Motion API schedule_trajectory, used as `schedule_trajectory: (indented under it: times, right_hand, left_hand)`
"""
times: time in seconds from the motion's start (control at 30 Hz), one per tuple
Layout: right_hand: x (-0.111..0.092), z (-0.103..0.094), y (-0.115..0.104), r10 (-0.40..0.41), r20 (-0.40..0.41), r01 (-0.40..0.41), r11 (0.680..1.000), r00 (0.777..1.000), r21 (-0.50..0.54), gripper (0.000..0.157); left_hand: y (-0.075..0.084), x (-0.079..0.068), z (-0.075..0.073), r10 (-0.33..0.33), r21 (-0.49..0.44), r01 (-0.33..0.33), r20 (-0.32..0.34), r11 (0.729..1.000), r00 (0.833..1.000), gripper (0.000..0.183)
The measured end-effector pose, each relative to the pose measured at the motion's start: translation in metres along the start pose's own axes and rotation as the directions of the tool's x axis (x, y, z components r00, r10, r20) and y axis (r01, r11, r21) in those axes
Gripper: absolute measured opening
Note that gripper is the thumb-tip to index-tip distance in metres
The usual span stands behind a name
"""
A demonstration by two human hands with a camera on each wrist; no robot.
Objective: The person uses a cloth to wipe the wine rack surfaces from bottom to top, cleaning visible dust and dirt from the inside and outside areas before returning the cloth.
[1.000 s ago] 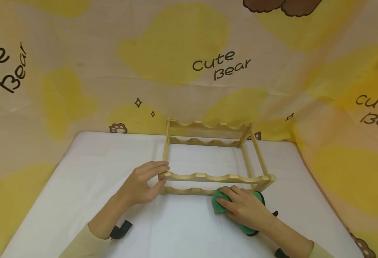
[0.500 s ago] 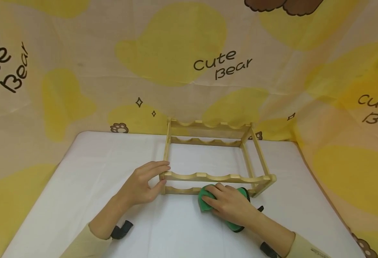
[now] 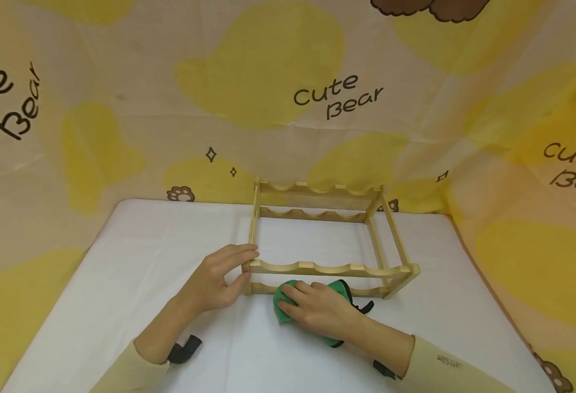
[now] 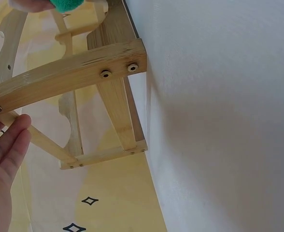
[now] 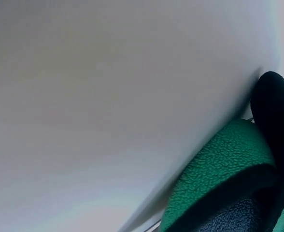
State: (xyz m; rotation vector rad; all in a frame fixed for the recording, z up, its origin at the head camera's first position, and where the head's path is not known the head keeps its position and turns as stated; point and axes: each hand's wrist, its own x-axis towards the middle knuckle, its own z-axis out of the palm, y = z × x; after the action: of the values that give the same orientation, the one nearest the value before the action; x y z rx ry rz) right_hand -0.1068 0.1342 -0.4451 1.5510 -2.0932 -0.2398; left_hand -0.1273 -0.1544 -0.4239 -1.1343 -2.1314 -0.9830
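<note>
A pale wooden rack (image 3: 327,269) with scalloped rails stands toward the back of the white table. My left hand (image 3: 221,279) pinches its front left corner, fingers on top and thumb in front. In the left wrist view, the fingers (image 4: 17,140) lie against the wooden frame (image 4: 74,72), whose screw heads show. My right hand (image 3: 323,312) grips a bunched green cloth (image 3: 283,307) with black edging, against the lower front rail and covering part of it. The right wrist view shows the folded cloth (image 5: 224,150) close over the white surface; the right hand is out of sight there.
The white-covered table (image 3: 170,229) reaches back to a yellow and cream printed curtain (image 3: 268,71) right behind the rack. Dark straps (image 3: 186,349) show at both wrists.
My right hand and the green cloth have slid left along the lower front rail, from its right part to left of the middle. The left hand and rack stay in place.
</note>
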Motion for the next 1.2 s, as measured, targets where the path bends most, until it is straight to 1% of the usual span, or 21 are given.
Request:
schedule_trajectory:
  times: [0.27, 0.4, 0.57, 0.8, 1.0, 1.2]
  right_hand:
    - [0.022, 0.004, -0.005, -0.012, 0.031, 0.014, 0.998, 0.999, -0.056, 0.017]
    - [0.031, 0.004, -0.006, -0.023, 0.028, 0.025, 0.996, 0.999, -0.084, 0.017]
    - [0.040, 0.005, -0.010, -0.029, 0.055, 0.035, 0.992, 0.998, -0.118, 0.018]
    - [0.050, 0.008, -0.016, -0.028, 0.068, 0.039, 0.986, 0.997, -0.163, 0.016]
    - [0.050, 0.004, -0.017, -0.011, 0.107, 0.029, 0.985, 0.994, -0.169, 0.018]
    - [0.036, -0.002, -0.015, 0.013, 0.160, 0.012, 0.988, 0.987, -0.153, 0.015]
  left_hand:
    - [-0.003, -0.001, 0.001, -0.008, -0.013, 0.008, 0.015, 1.000, 1.000, 0.045]
    - [-0.004, -0.002, 0.002, -0.013, -0.016, 0.014, 0.019, 1.000, 1.000, 0.045]
    - [-0.003, -0.002, 0.001, -0.016, -0.017, 0.017, 0.021, 1.000, 1.000, 0.046]
    - [-0.001, -0.005, -0.002, -0.060, -0.027, 0.061, 0.042, 0.998, 0.997, 0.043]
    - [-0.002, -0.005, -0.001, -0.036, -0.025, 0.037, 0.019, 0.999, 0.999, 0.046]
    - [-0.001, -0.004, 0.000, -0.036, -0.031, 0.036, 0.018, 0.999, 0.999, 0.047]
